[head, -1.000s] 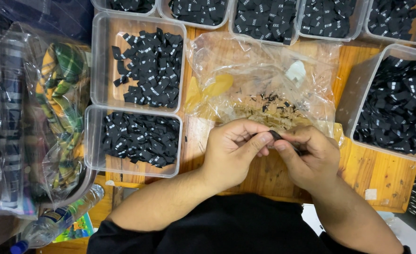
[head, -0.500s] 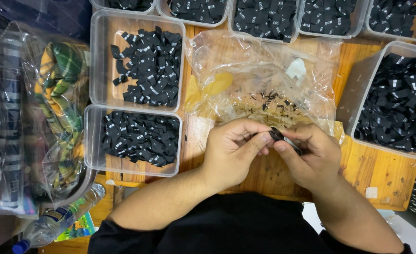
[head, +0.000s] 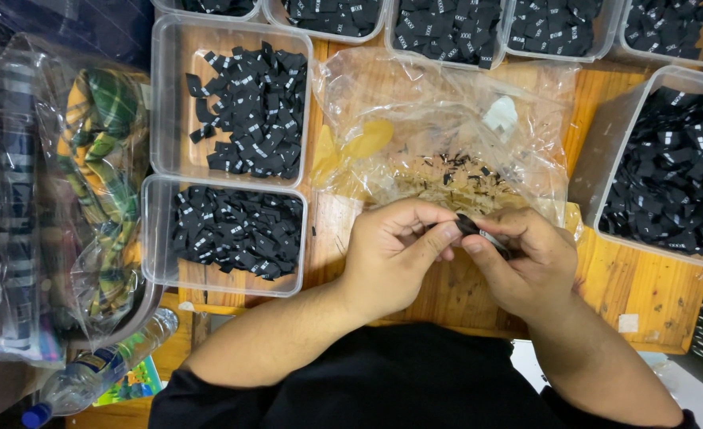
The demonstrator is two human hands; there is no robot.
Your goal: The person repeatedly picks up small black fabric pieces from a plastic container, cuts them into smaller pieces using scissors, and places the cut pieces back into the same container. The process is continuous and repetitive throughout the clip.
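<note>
Left hand (head: 391, 258): your fingers are curled in, thumb and forefinger pressed together on the near end of the small black woven label (head: 478, 232)
Right hand (head: 526, 266): your fingers pinch the same label from the right, thumb on top, the other fingers folded under it
Where the label is: held between both hands above the wooden slatted counter (head: 653, 298), just near the crumpled clear plastic bag (head: 447, 127)
Slip risk: the label is tiny and only its ends are gripped, so if either pinch slackens it could likely drop onto the counter or into your lap
Mix-up risk: the clear plastic tub of black labels (head: 236, 238) at near left and the one beyond it (head: 232, 103) look alike, so a piece let go carelessly could land in the wrong one
Snag risk: the bag lies loose just beyond your knuckles; a forward sweep could drag it and scatter the dark bits inside
Right edge: the large clear tub heaped with black labels (head: 669, 167) sits close to your right wrist; an outward elbow move might nudge it
Hidden: how the label's underside is folded cannot be told
</note>
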